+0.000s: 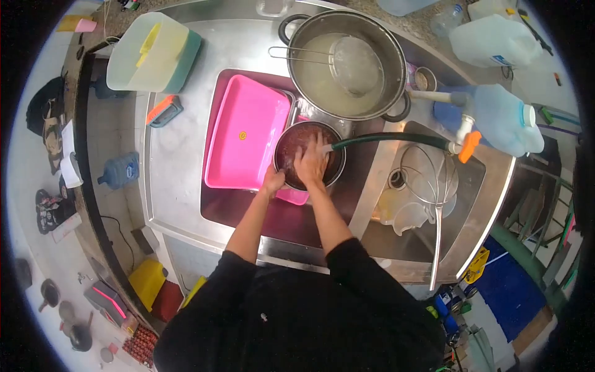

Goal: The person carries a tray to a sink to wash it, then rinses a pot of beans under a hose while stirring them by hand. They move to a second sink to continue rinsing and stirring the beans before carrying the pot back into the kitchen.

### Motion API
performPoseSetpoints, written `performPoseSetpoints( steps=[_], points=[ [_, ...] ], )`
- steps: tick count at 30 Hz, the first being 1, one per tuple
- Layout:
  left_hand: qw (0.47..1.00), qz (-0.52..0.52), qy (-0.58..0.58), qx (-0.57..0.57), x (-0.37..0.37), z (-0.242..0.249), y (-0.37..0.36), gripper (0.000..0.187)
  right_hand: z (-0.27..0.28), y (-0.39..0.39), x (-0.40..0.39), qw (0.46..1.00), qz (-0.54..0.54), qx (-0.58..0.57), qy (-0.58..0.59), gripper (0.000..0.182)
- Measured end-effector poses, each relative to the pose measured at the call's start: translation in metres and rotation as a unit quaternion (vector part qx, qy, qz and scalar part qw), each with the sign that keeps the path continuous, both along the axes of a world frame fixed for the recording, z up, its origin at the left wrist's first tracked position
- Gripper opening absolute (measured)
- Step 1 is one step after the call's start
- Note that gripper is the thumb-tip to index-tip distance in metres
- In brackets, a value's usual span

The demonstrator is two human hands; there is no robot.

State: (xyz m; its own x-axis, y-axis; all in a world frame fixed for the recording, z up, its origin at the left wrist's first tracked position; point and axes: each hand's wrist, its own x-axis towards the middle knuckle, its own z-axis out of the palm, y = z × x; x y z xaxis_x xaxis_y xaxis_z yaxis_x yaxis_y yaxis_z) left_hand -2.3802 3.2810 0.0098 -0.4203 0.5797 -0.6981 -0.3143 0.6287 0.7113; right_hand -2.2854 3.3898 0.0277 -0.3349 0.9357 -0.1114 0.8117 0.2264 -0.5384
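A round metal pot [339, 177] with reddish-brown contents [304, 133] sits in the sink, partly over a pink tray. My left hand [273, 181] grips its rim at the near left side. Inside the pot, my right hand [312, 162] lies over the contents with its fingers spread, and the fingertips are partly hidden. The end of a green hose [384, 137] reaches the pot beside my right hand. To the left, a large pink tray [238, 155] leans in the sink basin [229, 214].
Behind stands a large pot [304, 87] of cloudy liquid with a strainer [356, 65] in it. The right basin holds a long-handled wire skimmer [437, 204]. An orange tap handle [470, 147] and a blue jug [496, 118] are at right; a plastic tub [139, 68] stands back left.
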Motion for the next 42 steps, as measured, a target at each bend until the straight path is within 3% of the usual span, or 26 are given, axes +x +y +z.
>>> performPoseSetpoints(
  steps=[1,2,6,8,9,11,12,14,15,16,19,21,22,24,26,28,30,31,32,34,35,36,37,38,41,42],
  points=[
    [1.0,-0.008,-0.007,0.003,-0.003,-0.011,-0.004,0.058,-0.014,0.008,-0.012,0.994,0.039,0.087,-0.056,0.053],
    [1.0,-0.016,-0.016,0.002,-0.007,-0.022,-0.012,0.061,-0.027,0.011,-0.022,0.994,0.04,0.085,-0.055,0.053],
    [0.996,-0.022,0.07,0.049,-0.009,-0.035,-0.016,0.065,-0.051,0.012,-0.034,0.985,0.167,-0.02,-0.037,0.05],
    [0.991,-0.079,0.109,-0.027,-0.013,-0.017,-0.009,0.068,-0.045,0.01,-0.02,0.951,0.279,-0.13,-0.021,0.046],
    [0.994,-0.065,0.09,-0.01,-0.013,-0.049,-0.024,0.071,-0.043,0.005,-0.006,0.951,0.279,-0.13,-0.026,0.046],
    [0.99,-0.088,0.103,-0.029,-0.019,-0.026,-0.015,0.073,-0.043,-0.007,0.018,0.917,0.353,-0.184,-0.029,0.041],
    [0.985,-0.114,0.117,-0.054,-0.021,-0.016,-0.016,0.075,-0.039,-0.007,0.027,0.917,0.352,-0.186,-0.03,0.041],
    [0.984,-0.123,0.115,-0.064,-0.022,-0.019,-0.019,0.076,-0.018,0.001,0.036,0.949,0.309,-0.04,-0.048,0.039],
    [0.982,-0.129,0.114,-0.074,-0.023,-0.021,-0.02,0.077,0.005,0.016,0.027,0.959,0.245,-0.141,-0.019,0.039],
    [0.982,-0.13,0.111,-0.077,-0.023,-0.021,-0.02,0.077,-0.011,0.019,0.018,0.958,0.245,-0.145,-0.02,0.039],
    [0.992,-0.12,0.044,-0.02,-0.022,-0.034,-0.02,0.078,-0.057,0.019,-0.021,0.991,0.132,-0.01,0.02,0.037],
    [0.998,-0.035,-0.042,0.019,-0.017,-0.044,-0.022,0.071,-0.058,0.015,-0.042,0.966,0.227,-0.119,-0.03,0.038],
    [0.998,-0.036,-0.041,0.019,-0.018,-0.039,-0.021,0.071,-0.056,0.009,-0.041,0.966,0.226,-0.118,-0.029,0.038],
    [0.975,0.051,-0.207,-0.057,-0.013,-0.017,-0.014,0.05,-0.048,-0.007,-0.028,0.94,0.326,-0.093,-0.027,0.041],
    [0.976,0.043,-0.211,-0.043,0.001,-0.001,-0.012,0.041,-0.017,0.002,-0.016,0.917,0.36,-0.149,-0.09,0.042],
    [0.962,0.108,-0.249,-0.003,0.021,-0.004,-0.015,0.04,0.004,0.003,0.001,0.885,0.384,-0.213,-0.153,0.043],
    [0.963,0.091,-0.253,-0.022,0.033,-0.01,-0.016,0.038,0.012,0.008,0.019,0.962,0.183,-0.154,-0.131,0.044],
    [0.953,0.099,-0.285,-0.038,0.035,-0.015,-0.02,0.038,0.007,0.013,0.026,0.971,0.144,-0.137,-0.136,0.044],
    [0.942,0.106,-0.315,-0.054,0.037,-0.021,-0.024,0.037,-0.02,0.011,0.032,0.97,0.146,-0.137,-0.139,0.044],
    [0.927,0.139,-0.343,-0.061,0.044,-0.035,-0.031,0.037,-0.098,0.0,0.045,0.981,0.12,0.122,-0.087,0.043],
    [0.911,0.17,-0.369,-0.069,0.047,-0.039,-0.036,0.037,-0.092,0.0,0.038,0.981,0.12,0.121,-0.087,0.043],
    [0.911,0.17,-0.369,-0.07,0.047,-0.038,-0.037,0.037,-0.078,0.002,0.023,0.985,0.138,-0.068,-0.074,0.042],
    [0.913,0.189,-0.357,-0.059,0.048,-0.035,-0.039,0.036,-0.077,-0.003,0.014,0.953,0.15,-0.256,-0.059,0.041],
    [0.914,0.208,-0.346,-0.047,0.049,-0.031,-0.039,0.035,-0.074,-0.01,0.01,0.923,0.211,-0.313,-0.073,0.04],
    [0.936,0.188,-0.295,-0.036,0.044,-0.016,-0.034,0.041,-0.039,-0.007,-0.005,0.916,0.254,-0.302,-0.075,0.04],
    [0.936,0.191,-0.293,-0.037,0.04,-0.006,-0.028,0.041,-0.026,0.005,-0.011,0.932,0.213,-0.272,-0.105,0.041]
  ],
)
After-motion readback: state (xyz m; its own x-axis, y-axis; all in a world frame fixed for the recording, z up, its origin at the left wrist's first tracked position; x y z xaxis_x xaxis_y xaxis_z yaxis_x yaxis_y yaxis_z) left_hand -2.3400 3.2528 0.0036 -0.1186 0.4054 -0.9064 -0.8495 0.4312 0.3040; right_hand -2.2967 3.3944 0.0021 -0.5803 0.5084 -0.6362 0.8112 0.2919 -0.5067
